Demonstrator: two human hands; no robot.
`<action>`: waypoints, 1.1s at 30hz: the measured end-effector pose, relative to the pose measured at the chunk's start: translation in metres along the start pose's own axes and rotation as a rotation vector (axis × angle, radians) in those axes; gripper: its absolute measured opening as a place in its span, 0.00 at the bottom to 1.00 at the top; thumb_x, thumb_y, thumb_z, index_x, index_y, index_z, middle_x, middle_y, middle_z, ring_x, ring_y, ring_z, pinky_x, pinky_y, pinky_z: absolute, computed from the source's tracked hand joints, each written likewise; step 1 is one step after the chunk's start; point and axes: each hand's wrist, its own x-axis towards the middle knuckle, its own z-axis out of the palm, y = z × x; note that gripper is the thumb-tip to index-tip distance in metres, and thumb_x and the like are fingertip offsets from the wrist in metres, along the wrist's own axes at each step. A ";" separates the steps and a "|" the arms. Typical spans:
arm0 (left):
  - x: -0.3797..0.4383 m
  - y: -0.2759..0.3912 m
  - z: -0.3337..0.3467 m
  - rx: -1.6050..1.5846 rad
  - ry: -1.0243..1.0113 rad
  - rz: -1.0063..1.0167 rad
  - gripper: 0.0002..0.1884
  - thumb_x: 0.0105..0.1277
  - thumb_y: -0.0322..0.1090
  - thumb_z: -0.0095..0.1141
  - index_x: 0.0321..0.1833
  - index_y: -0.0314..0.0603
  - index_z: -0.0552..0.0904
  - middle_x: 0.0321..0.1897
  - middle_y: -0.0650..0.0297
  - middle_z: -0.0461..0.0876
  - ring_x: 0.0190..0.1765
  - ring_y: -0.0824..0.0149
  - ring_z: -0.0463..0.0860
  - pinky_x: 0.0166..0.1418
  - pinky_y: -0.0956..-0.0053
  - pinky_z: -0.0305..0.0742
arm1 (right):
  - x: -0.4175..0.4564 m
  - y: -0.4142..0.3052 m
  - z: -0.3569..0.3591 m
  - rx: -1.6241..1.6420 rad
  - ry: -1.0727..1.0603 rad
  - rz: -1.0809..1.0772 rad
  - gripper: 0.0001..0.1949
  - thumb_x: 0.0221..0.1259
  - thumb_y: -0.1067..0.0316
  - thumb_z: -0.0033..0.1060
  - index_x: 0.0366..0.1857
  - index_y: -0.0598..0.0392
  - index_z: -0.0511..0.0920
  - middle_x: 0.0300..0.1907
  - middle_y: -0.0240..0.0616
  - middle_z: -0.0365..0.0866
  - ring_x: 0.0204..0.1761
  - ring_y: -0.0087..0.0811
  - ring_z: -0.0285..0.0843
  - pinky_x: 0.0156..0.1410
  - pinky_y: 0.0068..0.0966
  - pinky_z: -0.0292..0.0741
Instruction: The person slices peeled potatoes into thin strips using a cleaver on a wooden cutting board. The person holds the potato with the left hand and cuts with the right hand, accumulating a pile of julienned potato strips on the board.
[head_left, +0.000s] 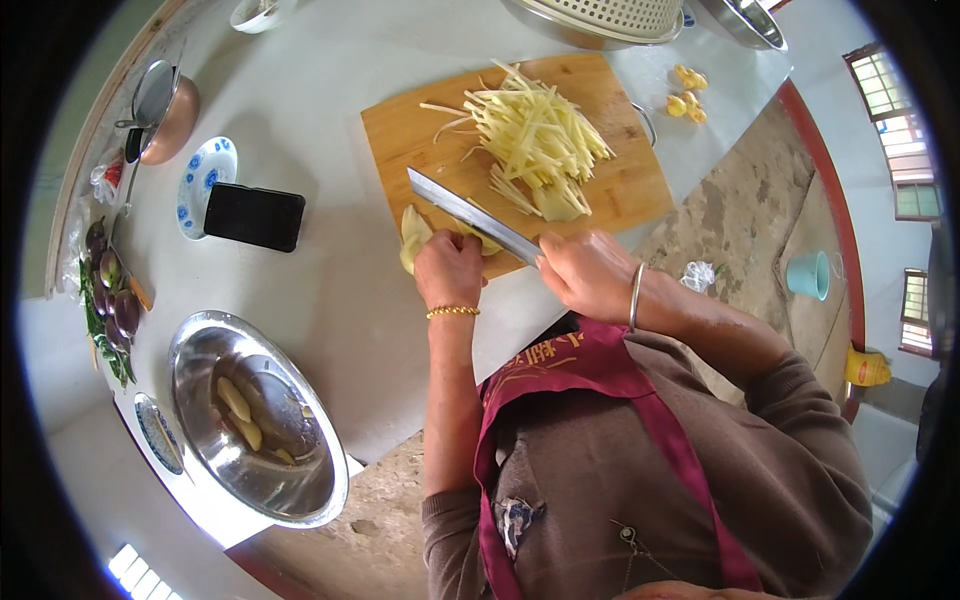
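Note:
My right hand (589, 274) grips a broad-bladed kitchen knife (476, 217) by its handle, the blade reaching left over the near edge of a wooden cutting board (630, 165). Beside the blade, my left hand (450, 262) rests with bent fingers on pale yellow vegetable slices, perhaps potato; its fingertips are partly hidden. More slices (415, 236) lie at the board's left edge, next to that hand. A large heap of pale cut strips (536, 135) covers the board's middle and far part, with a rounded piece (559, 204) at its near end.
A steel basin (259, 420) holding peeled pieces and water stands at the near left. Further left are a phone (255, 217) on a blue-patterned plate (206, 169), a copper-coloured pot (176, 120) and eggplants (112, 292). Ginger (686, 97) and a perforated basket (622, 15) lie beyond the board.

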 end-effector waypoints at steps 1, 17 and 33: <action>0.000 0.000 0.000 -0.002 -0.005 -0.004 0.11 0.59 0.31 0.50 0.25 0.28 0.78 0.11 0.59 0.77 0.12 0.69 0.77 0.19 0.76 0.72 | -0.002 -0.003 -0.004 -0.005 -0.030 0.027 0.07 0.55 0.68 0.51 0.28 0.61 0.73 0.22 0.51 0.77 0.27 0.54 0.76 0.33 0.47 0.71; -0.001 -0.004 0.001 -0.108 -0.007 -0.019 0.10 0.60 0.28 0.48 0.26 0.27 0.77 0.12 0.58 0.77 0.12 0.69 0.77 0.17 0.77 0.73 | -0.004 -0.003 -0.004 0.032 -0.047 0.057 0.07 0.55 0.68 0.50 0.29 0.61 0.73 0.23 0.52 0.77 0.28 0.54 0.76 0.34 0.47 0.71; -0.010 0.003 0.001 -0.087 0.009 -0.050 0.10 0.60 0.29 0.49 0.25 0.28 0.77 0.12 0.59 0.77 0.12 0.71 0.75 0.18 0.77 0.71 | -0.005 0.004 0.001 0.074 -0.009 0.060 0.08 0.56 0.68 0.49 0.28 0.63 0.73 0.23 0.53 0.77 0.29 0.55 0.76 0.36 0.46 0.72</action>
